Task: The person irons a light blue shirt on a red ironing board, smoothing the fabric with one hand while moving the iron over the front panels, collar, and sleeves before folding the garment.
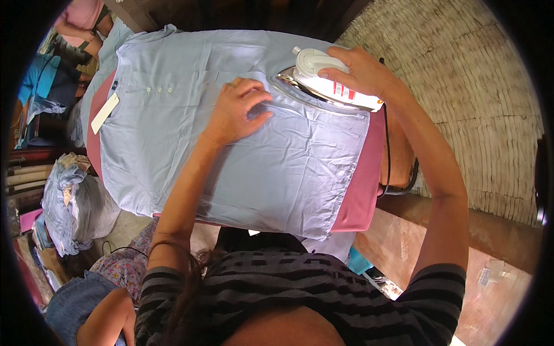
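A light blue shirt (173, 132) with a few small buttons and a cream tag (105, 113) at its collar lies spread over a pink-covered ironing board (359, 199). My right hand (362, 73) is wrapped round the handle of a white clothes iron (314, 72). The iron's metal soleplate rests on the shirt near its hem, tip pointing left. Left of the iron, my left hand (239, 109) is just over or lightly on the cloth, its fingers curved and apart with nothing in them. Wrinkles run through the shirt's lower part.
A black cord (388, 150) hangs from the iron past the board's right end. Beyond is a woven mat wall (461, 86) above a ledge (490, 230). A bundle of clothes (75, 202) stands at left. Other people are at the upper left and lower left.
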{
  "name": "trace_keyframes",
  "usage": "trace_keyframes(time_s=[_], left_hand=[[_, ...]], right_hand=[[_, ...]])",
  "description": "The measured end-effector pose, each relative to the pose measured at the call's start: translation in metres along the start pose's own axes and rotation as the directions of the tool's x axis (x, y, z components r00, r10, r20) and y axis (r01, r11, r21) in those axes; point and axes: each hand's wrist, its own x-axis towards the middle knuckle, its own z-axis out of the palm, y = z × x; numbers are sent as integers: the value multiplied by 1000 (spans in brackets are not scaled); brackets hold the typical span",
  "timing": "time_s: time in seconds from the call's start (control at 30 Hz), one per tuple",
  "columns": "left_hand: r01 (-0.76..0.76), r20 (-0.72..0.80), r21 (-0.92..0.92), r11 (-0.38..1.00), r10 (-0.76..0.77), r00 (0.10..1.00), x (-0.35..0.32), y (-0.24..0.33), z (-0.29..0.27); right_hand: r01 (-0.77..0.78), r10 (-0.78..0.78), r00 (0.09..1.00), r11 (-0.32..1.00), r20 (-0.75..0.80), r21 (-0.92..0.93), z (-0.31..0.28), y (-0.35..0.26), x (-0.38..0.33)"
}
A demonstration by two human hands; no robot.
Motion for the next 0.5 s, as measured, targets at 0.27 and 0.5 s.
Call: trace_keyframes(time_s=[0.27,0.5], left_hand=[[-44,-65,-35,998,41,997,-13,-19,5],[8,-27,-91,996,-11,1000,-12,-22,6]], right_hand=[[-371,373,918,928,-133,40,25,-36,-33],[-560,609,733,793,-303,239,66,-90,-42]])
